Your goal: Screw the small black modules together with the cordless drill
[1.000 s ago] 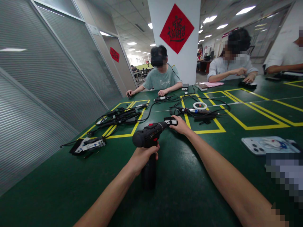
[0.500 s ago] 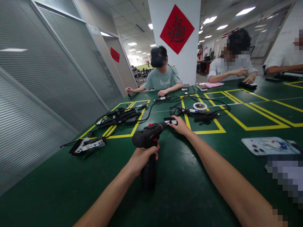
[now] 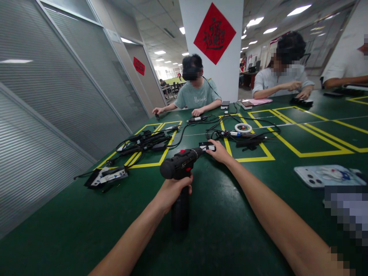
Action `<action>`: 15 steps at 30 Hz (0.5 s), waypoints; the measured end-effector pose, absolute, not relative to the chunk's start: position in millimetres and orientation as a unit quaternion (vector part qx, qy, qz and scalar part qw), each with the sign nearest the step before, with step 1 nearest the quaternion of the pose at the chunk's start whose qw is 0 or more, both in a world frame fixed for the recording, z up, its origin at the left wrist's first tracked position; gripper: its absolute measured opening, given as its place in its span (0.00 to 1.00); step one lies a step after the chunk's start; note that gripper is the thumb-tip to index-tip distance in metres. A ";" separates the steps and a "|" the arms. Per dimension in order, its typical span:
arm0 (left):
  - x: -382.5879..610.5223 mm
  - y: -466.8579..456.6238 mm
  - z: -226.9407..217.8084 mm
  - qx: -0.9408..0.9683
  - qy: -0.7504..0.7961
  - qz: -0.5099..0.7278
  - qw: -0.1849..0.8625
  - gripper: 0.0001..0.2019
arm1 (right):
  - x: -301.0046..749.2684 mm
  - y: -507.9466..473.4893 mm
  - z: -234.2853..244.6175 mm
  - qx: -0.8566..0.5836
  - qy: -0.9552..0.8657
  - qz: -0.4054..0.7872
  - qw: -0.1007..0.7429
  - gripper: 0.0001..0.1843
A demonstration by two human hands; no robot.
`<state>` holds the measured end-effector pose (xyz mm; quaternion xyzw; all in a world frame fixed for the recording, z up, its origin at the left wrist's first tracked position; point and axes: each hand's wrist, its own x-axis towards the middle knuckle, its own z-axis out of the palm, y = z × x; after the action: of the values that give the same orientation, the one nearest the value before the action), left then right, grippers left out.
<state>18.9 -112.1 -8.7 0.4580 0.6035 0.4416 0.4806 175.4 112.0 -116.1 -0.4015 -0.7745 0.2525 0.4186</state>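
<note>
A black cordless drill (image 3: 180, 168) with a red switch stands upright on the green table (image 3: 218, 230). My left hand (image 3: 171, 191) is wrapped round its grip. The drill's nose points away toward a small black and white part (image 3: 207, 147) lying on the table. My right hand (image 3: 220, 152) reaches forward, and its fingers are closed on that part right at the drill's tip.
Black cables and tools (image 3: 143, 141) lie in a yellow-taped box at left, with more cables and a white ring (image 3: 243, 128) ahead. A flat tool pack (image 3: 106, 176) sits left. A phone (image 3: 327, 175) lies at right. Other people sit across the table.
</note>
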 end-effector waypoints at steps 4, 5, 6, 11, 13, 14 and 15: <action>17.0 -111.5 -10.7 0.466 0.600 0.435 0.483 0.12 | 175.6 111.8 -116.1 -0.400 -0.775 0.250 0.421 0.28; 16.8 -111.5 -10.7 0.471 0.597 0.434 0.484 0.12 | 175.7 111.6 -115.9 -0.400 -0.775 0.250 0.421 0.27; 16.8 -111.5 -10.5 0.475 0.594 0.433 0.484 0.12 | 175.8 111.4 -115.5 -0.400 -0.775 0.250 0.420 0.27; 18.2 -111.3 -9.8 0.469 0.587 0.442 0.489 0.11 | 176.0 111.0 -114.0 -0.404 -0.774 0.258 0.415 0.27; 18.6 -111.2 -10.0 0.459 0.591 0.443 0.494 0.10 | 175.8 111.5 -114.2 -0.405 -0.774 0.258 0.413 0.28; 18.6 -111.2 -10.2 0.456 0.594 0.440 0.495 0.10 | 175.7 111.9 -114.6 -0.406 -0.774 0.258 0.413 0.28; 18.6 -111.2 -10.3 0.454 0.598 0.437 0.495 0.10 | 175.7 112.4 -114.9 -0.407 -0.774 0.257 0.412 0.28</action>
<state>18.6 -111.2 -10.3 0.4536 0.5983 0.4373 0.4950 175.7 112.4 -114.9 -0.4068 -0.7737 0.2568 0.4121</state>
